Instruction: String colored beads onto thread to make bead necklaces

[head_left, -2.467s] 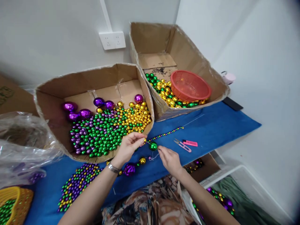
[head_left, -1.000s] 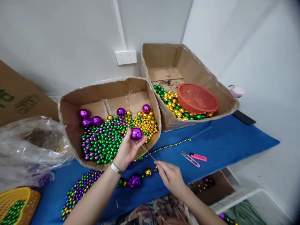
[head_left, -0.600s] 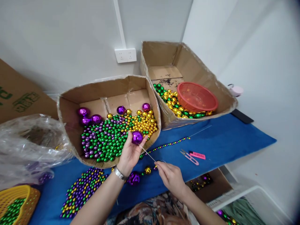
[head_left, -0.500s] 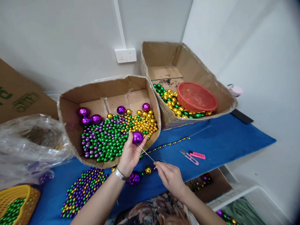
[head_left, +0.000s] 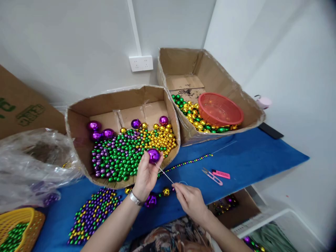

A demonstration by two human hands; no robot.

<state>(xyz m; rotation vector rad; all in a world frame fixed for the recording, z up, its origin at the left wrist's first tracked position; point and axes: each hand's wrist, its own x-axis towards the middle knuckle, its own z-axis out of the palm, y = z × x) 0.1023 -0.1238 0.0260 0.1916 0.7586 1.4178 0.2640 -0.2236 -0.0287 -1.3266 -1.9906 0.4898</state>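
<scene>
My left hand point(head_left: 147, 174) is closed on a large shiny purple bead point(head_left: 153, 155), held over the front rim of the nearer cardboard box point(head_left: 123, 90). Pinched in my right hand point(head_left: 190, 201) is a thin needle point(head_left: 165, 173), whose far tip reaches the bead; whether it has entered the hole I cannot tell. A loop of fine thread shows by my right fingers. Below my hands lies a string of larger beads point(head_left: 166, 191) in purple, gold and green. A thin string of small beads point(head_left: 190, 161) stretches across the blue cloth point(head_left: 252, 157) behind them.
Loose green, gold and purple beads point(head_left: 123, 154) fill the nearer box. A second box point(head_left: 181, 66) holds beads and a red basket point(head_left: 220, 108). Thread snips point(head_left: 212, 176) and a pink cutter point(head_left: 221, 174) lie right. A bead pile point(head_left: 94, 213) and yellow basket point(head_left: 34, 224) are left.
Both hands stay almost in place, with the purple bead and the needle shifted very slightly. The rest of the scene looks the same.
</scene>
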